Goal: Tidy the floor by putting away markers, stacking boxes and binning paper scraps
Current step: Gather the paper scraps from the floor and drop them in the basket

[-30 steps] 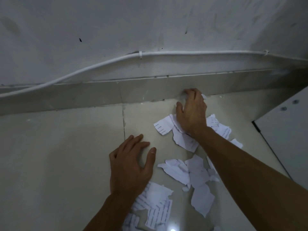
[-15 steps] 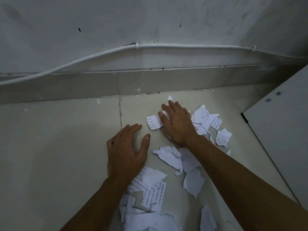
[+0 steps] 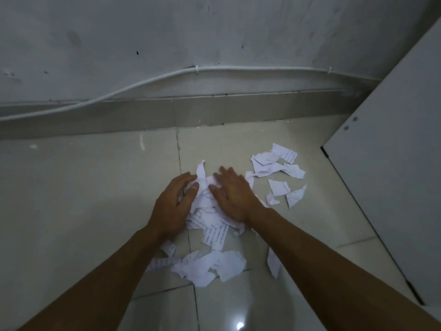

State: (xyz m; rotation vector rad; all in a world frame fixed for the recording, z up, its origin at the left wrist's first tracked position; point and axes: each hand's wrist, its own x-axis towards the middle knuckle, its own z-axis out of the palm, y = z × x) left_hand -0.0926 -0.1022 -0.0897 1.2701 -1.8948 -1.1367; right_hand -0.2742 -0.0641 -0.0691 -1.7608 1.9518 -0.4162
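Paper scraps everywhere, and you're mid-gather: torn white printed paper scraps [image 3: 210, 211] sit bunched between your palms on the pale glossy floor tiles [image 3: 83, 187]. Your left hand [image 3: 173, 206] is cupped on its edge, fingers curled against the heap from nine o'clock, not clenched. Your right hand [image 3: 232, 197] lies flat and spread, palm down on top of the heap from three o'clock, pressing rather than gripping. Neither has a real hold on anything yet.

Look at what's outside the pile. A loose cluster of white torn pieces [image 3: 276, 163] lies at one to two o'clock of your right hand, near the white cabinet panel [image 3: 393, 175]. More crumpled white pieces [image 3: 207, 266] lie at six o'clock, between your forearms.

To my eye, the clean way is to sweep, not pinch: keep both palms low against the tile, rake the far cluster in with the right, then drag everything back toward the six o'clock bunch so one scoop takes it all. Smooth tile lets thin paper slip under your fingers, so slide an edge beneath and squeeze inward. No bin, markers or boxes are in view.
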